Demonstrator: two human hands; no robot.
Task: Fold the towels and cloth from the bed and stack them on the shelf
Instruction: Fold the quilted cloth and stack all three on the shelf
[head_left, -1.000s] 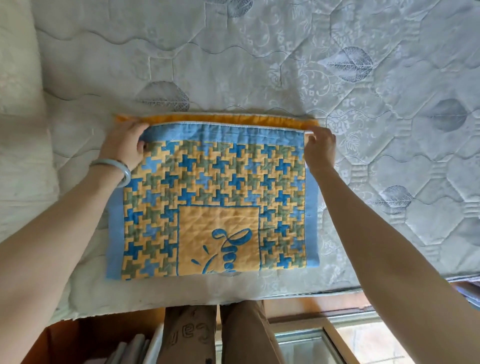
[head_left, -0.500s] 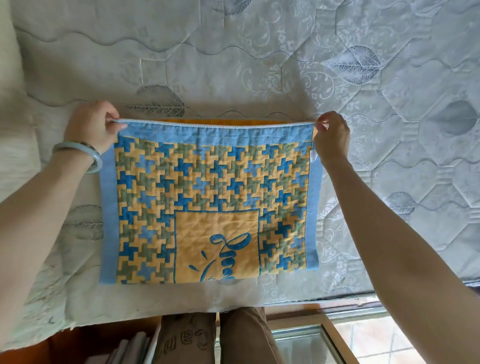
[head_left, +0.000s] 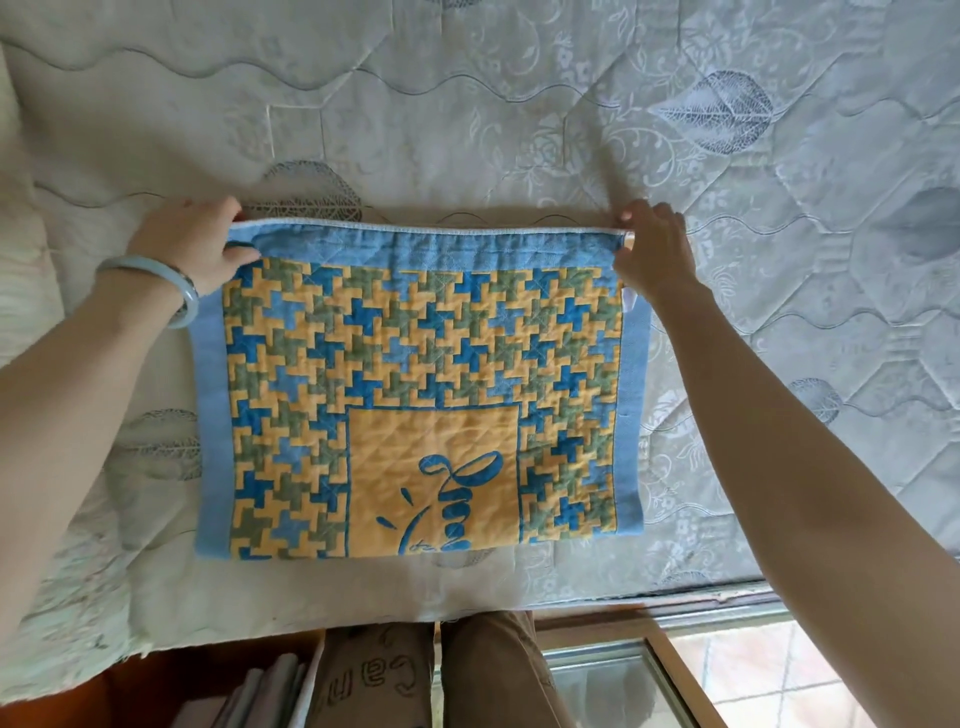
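Observation:
A quilted cloth (head_left: 415, 364) with a blue, yellow and green check pattern and a blue border lies flat on the mattress (head_left: 467, 104), folded double with its far edges lined up. My left hand (head_left: 195, 247) pinches the far left corner, thumb on top. My right hand (head_left: 652, 249) pinches the far right corner. A pale bangle (head_left: 176, 283) sits on my left wrist. No other towel or cloth is in view, and no shelf is clearly visible.
The grey-white quilted mattress stretches beyond the cloth on all sides. Its near edge (head_left: 363, 618) runs across the bottom. Below it are my legs (head_left: 431, 675), a wooden frame with glass (head_left: 613, 680) at the right, and grey flat items (head_left: 260, 696) at the left.
The orange strip that showed beyond the far edge is now covered. Both hands shifted outward to the far corners and hold the layers lined up.

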